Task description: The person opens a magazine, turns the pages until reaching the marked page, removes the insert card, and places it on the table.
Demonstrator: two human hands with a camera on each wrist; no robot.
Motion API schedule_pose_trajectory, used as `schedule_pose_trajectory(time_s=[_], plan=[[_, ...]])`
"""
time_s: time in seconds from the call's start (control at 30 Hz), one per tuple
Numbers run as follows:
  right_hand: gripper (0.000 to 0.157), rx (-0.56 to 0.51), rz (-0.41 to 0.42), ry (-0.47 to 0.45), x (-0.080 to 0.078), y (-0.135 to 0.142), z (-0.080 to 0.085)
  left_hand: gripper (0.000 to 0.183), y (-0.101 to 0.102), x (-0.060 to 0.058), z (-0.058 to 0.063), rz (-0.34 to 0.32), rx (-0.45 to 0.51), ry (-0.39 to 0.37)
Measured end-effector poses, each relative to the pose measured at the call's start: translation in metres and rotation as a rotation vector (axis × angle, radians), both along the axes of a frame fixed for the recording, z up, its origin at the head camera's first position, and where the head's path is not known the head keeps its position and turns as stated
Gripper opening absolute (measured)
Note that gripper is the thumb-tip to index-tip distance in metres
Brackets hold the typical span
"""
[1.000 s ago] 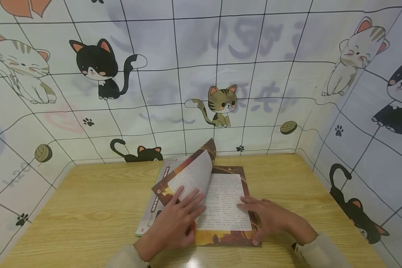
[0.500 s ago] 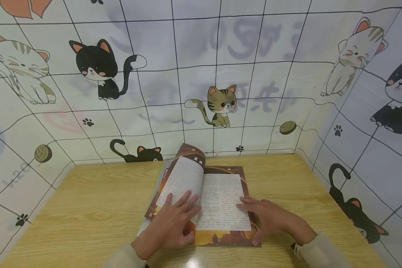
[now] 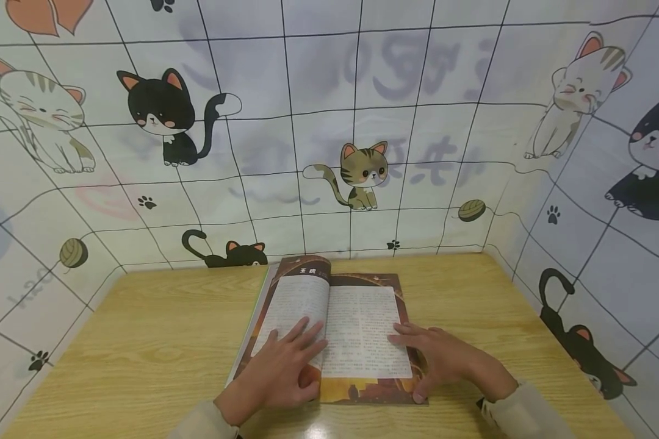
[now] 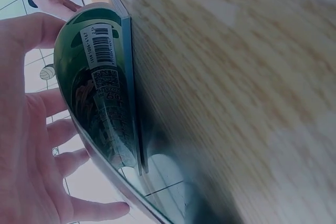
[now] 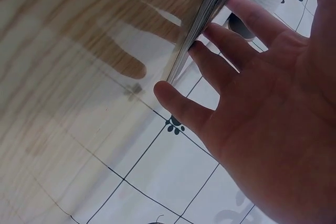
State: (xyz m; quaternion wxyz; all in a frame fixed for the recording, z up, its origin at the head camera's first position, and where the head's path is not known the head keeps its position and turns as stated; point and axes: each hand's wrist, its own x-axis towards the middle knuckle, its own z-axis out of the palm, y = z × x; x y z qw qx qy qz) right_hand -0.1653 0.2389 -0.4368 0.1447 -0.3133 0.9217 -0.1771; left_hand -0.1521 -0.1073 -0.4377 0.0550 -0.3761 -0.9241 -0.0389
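Observation:
A magazine (image 3: 362,332) lies spread on the wooden table, dense text on both pages inside a brown and yellow border. My left hand (image 3: 282,369), fingers spread, rests on the lower part of the left page (image 3: 302,296), which bulges near the spine. Its underside shows in the left wrist view as a curved green cover (image 4: 100,93) with a barcode. At the right page's outer edge, my right hand (image 3: 445,353) lays its fingertips on the paper, its thumb by the lower corner. The right wrist view has those fingers (image 5: 220,69) extended along the magazine's page edges.
The light wooden table (image 3: 159,341) extends on both sides of the magazine, and its surface is glossy. Behind and beside it stands a white grid-patterned wall covering (image 3: 263,158) printed with cartoon cats, paw marks and yarn balls.
The raised page has swung over to the left and come down on the left side, with its heading now showing. My left hand has shifted slightly left; the right hand stays put.

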Motion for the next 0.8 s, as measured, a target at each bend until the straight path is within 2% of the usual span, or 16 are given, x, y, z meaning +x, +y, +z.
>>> schedule_pose_trajectory(time_s=[0.5,0.8], plan=[[0.100,-0.007,0.025,0.026,0.000,-0.001,0.004,0.060,0.002,0.001,0.001,0.013,0.000,0.012],[0.095,0.007,-0.004,0.066,0.000,-0.003,0.004,0.070,0.010,0.003,0.002,-0.017,0.007,0.133]])
